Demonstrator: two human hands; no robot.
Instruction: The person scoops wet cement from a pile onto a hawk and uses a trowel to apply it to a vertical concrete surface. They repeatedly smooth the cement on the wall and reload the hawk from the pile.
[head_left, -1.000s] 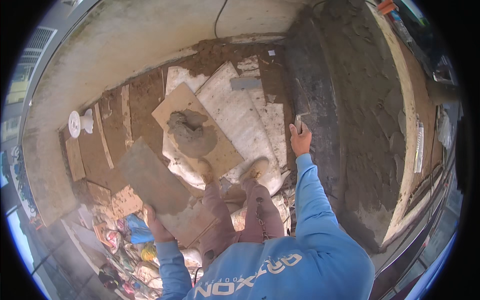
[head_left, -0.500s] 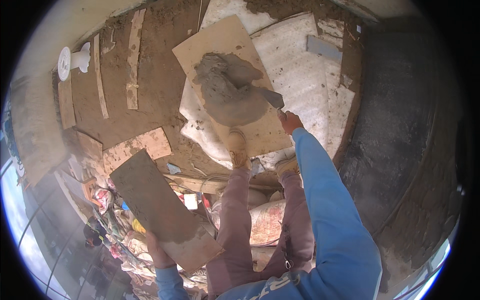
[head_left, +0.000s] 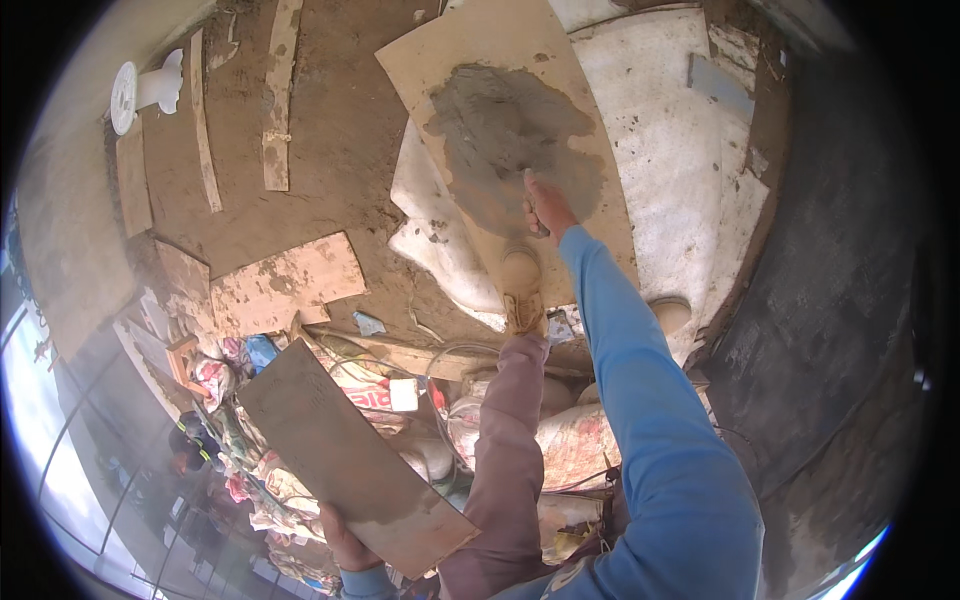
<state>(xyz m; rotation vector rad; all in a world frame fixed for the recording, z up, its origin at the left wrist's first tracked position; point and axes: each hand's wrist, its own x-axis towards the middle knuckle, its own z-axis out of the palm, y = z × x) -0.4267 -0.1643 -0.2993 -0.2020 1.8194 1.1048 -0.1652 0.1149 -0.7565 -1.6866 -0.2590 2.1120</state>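
Note:
My left hand (head_left: 343, 535) grips a long flat board (head_left: 340, 435) smeared with grey mortar, held low at the lower left. My right hand (head_left: 548, 208) is closed on a trowel handle, over a spread mound of wet grey mortar (head_left: 495, 115). The trowel's blade is hard to tell apart from the mortar. The mound lies on a tan board (head_left: 420, 50), which rests on white stained sheets (head_left: 655, 150). My boot (head_left: 522, 285) is at that board's lower end.
A white spool (head_left: 125, 100) is at the upper left, near wood strips (head_left: 276, 110) and broken board pieces (head_left: 285, 285) on the dirty ground. Sacks (head_left: 575, 440) and loose cables lie below my feet. A dark surface (head_left: 820, 250) runs along the right, a pale wall along the left.
My right hand has moved left with the trowel, from beside the dark surface into the mortar mound, which looks more spread. My view has tilted; the board in my left hand sits lower.

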